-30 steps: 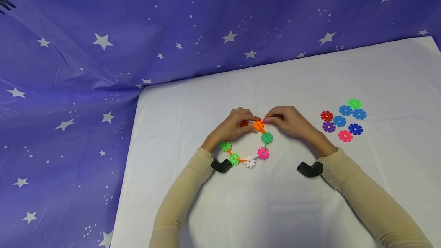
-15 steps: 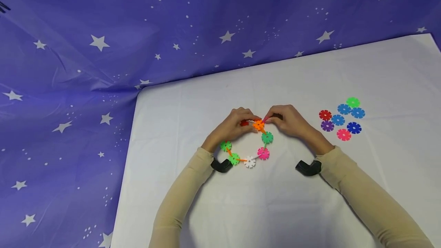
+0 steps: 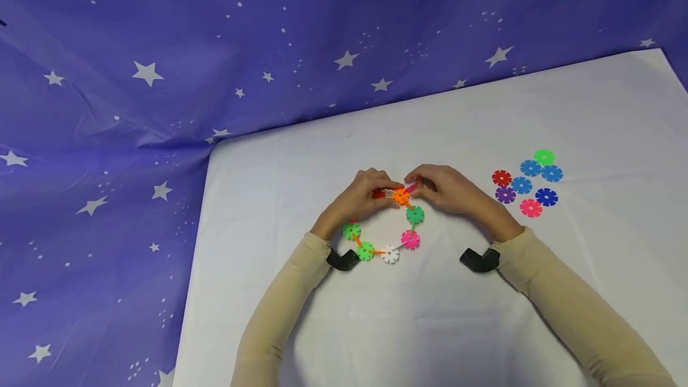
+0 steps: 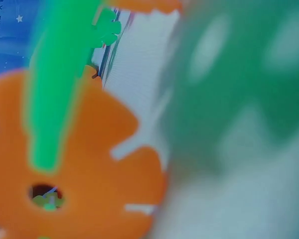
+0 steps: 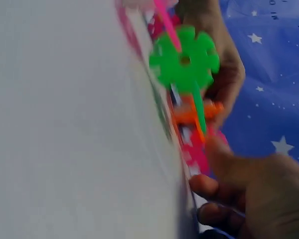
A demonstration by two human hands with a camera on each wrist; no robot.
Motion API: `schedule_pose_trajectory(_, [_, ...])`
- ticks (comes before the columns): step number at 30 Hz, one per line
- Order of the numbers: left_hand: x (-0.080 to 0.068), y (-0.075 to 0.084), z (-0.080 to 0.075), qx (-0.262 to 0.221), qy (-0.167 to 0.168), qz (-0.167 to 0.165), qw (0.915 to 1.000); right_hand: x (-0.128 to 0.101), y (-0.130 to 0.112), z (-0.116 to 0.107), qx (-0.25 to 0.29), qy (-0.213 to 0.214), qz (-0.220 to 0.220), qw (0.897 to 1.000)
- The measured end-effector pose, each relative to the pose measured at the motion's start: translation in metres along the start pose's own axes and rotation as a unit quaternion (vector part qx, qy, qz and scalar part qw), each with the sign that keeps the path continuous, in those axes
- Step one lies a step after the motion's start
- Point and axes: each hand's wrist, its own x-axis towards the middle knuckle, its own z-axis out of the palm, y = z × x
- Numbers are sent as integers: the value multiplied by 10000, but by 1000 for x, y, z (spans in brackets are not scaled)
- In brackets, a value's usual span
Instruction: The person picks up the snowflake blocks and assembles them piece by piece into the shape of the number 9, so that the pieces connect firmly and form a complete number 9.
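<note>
Beside the ring (image 3: 388, 226), only head view shows loose discs (image 3: 527, 184).

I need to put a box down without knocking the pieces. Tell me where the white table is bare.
Bare: the table behind the loose discs, the near edge between the two sleeves, and the strip left of the chain up to the starry cloth. Crowded: the middle, where left hand and right hand pinch the chain.
</note>
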Motion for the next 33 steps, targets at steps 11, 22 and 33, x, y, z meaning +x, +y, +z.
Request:
schedule_pose_trajectory(11, [-13,6,-13,85,-341,-118,9993,-61,51,-87,-710,180,1030,9920])
schedule_pose_trajectory(22, [-4,2,-12,297,-305,-148,9990,-67,59,-96,-1066,-423,1423,9832])
schedule_pose_trajectory(33, [5,22,-22,550,-682,-249,9958,-53,42,-78,-365,397,1158,9918])
